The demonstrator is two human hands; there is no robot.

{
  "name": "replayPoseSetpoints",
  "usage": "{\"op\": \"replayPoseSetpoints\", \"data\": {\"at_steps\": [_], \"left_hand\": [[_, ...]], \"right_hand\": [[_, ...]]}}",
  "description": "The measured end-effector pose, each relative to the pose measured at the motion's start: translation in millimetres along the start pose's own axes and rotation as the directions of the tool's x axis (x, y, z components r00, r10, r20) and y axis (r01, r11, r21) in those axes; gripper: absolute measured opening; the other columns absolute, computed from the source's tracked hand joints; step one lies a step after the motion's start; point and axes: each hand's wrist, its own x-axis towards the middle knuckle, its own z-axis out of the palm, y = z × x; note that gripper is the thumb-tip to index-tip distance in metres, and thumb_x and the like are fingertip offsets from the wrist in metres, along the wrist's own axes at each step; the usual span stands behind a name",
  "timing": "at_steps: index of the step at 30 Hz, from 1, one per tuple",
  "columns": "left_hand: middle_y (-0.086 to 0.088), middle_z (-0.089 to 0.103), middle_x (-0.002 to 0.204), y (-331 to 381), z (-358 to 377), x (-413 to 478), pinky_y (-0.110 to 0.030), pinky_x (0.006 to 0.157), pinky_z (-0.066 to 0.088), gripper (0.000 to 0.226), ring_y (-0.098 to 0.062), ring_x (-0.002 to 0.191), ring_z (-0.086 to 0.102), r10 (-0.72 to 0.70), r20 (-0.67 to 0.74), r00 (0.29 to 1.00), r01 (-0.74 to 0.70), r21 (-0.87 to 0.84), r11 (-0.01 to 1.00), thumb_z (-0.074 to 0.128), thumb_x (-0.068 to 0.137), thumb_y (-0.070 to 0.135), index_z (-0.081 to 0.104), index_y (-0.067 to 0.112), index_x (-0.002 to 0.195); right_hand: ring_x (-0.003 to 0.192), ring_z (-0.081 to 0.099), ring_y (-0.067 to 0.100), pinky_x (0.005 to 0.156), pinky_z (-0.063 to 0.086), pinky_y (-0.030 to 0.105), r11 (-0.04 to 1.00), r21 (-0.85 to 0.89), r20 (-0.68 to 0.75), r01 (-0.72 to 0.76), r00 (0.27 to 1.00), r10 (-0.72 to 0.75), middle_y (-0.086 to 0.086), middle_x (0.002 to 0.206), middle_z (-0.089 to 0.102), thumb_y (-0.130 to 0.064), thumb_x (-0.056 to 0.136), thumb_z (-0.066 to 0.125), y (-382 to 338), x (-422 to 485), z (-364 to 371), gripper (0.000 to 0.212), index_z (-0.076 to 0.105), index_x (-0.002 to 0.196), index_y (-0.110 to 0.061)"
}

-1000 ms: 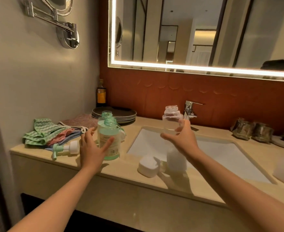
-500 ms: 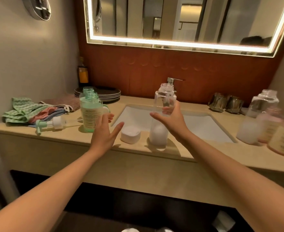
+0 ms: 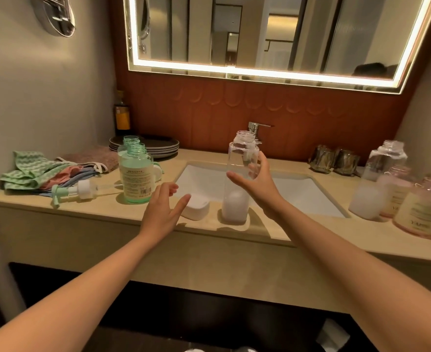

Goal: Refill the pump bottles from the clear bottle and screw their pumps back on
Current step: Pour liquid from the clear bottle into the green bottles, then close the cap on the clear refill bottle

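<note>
A tall clear bottle (image 3: 236,184), open-necked with white liquid at its bottom, stands on the counter's front edge before the sink. My right hand (image 3: 258,184) is at its right side, thumb in front and fingers spread behind it, not closed on it. My left hand (image 3: 162,212) hovers open just left of a white cap (image 3: 196,208). Two open green pump bottles (image 3: 136,174) stand further left. A green-and-white pump (image 3: 73,191) lies on the counter beside them.
The sink (image 3: 300,194) and faucet (image 3: 255,128) are behind the clear bottle. A second clear bottle (image 3: 377,184) and pink bottles (image 3: 421,212) stand at the right, with two glasses (image 3: 333,161) behind. Cloths (image 3: 39,171), plates (image 3: 158,146) and a dark bottle (image 3: 122,115) sit at the left.
My left hand has left the green bottle and moved right toward the white cap. My right hand's fingers have loosened around the clear bottle. The view has shifted right.
</note>
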Motion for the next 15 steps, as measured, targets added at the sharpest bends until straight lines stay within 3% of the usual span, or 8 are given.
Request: {"op": "replayPoseSetpoints", "data": {"at_steps": [3,5,7,11,13,15], "left_hand": [[-0.001,0.051,0.116,-0.4,-2.5,3.5,-0.027,0.081,0.036,0.040,-0.013,0.104,0.049,-0.013,-0.005,1.000,0.012,-0.024,1.000,0.054,0.089,0.040,0.046,0.012,0.118],[0.000,0.051,0.115,-0.4,-4.2,5.5,-0.027,0.079,0.036,0.040,-0.013,0.103,0.049,-0.022,-0.020,1.000,0.021,-0.055,0.998,0.053,0.090,0.039,0.045,0.012,0.118],[0.002,0.050,0.111,0.8,-6.4,6.1,-0.026,0.078,0.036,0.039,-0.012,0.100,0.049,-0.042,-0.040,0.998,0.038,-0.093,0.995,0.052,0.090,0.040,0.045,0.013,0.118],[0.003,0.050,0.109,1.1,-9.6,3.8,-0.023,0.071,0.039,0.037,-0.010,0.095,0.051,-0.072,-0.063,0.995,0.063,-0.132,0.989,0.051,0.092,0.038,0.045,0.012,0.118],[0.002,0.051,0.109,0.8,-11.1,1.9,-0.018,0.067,0.038,0.037,-0.009,0.094,0.051,-0.076,-0.075,0.994,0.064,-0.146,0.987,0.050,0.092,0.038,0.045,0.012,0.117],[0.001,0.053,0.108,-0.1,-13.8,-0.9,-0.024,0.069,0.046,0.036,-0.010,0.093,0.051,-0.089,-0.085,0.992,0.073,-0.175,0.982,0.051,0.092,0.037,0.046,0.011,0.117]], "right_hand": [[0.131,0.035,0.024,0.101,0.035,0.036,1.000,-0.014,-0.168,0.023,0.985,-0.025,0.008,0.147,0.030,-0.046,0.074,0.070,-0.4,-10.4,1.8,0.097,0.010,0.147,-0.023],[0.114,0.047,0.019,0.088,0.042,0.028,0.991,-0.078,-0.361,0.109,0.923,-0.130,0.005,0.129,0.045,-0.049,0.076,0.067,1.5,-23.0,8.1,0.077,0.029,0.137,-0.020],[0.096,0.051,0.017,0.077,0.046,0.027,0.963,-0.160,-0.440,0.218,0.857,-0.267,0.002,0.110,0.050,-0.045,0.080,0.065,4.8,-38.2,18.6,0.055,0.040,0.121,-0.020],[0.084,0.055,0.012,0.071,0.051,0.025,0.915,-0.250,-0.188,0.316,0.911,-0.366,-0.004,0.097,0.052,-0.036,0.084,0.064,10.6,-56.1,49.7,0.037,0.043,0.111,-0.022],[0.087,0.057,0.011,0.074,0.054,0.029,0.897,-0.322,-0.067,0.302,0.938,-0.340,-0.003,0.104,0.054,-0.035,0.085,0.064,12.5,-53.6,65.1,0.042,0.044,0.119,-0.020],[0.098,0.058,0.015,0.080,0.053,0.032,0.863,-0.440,0.007,0.248,0.962,-0.273,0.002,0.121,0.053,-0.037,0.085,0.064,15.0,-47.5,79.5,0.052,0.041,0.129,-0.020]]}}
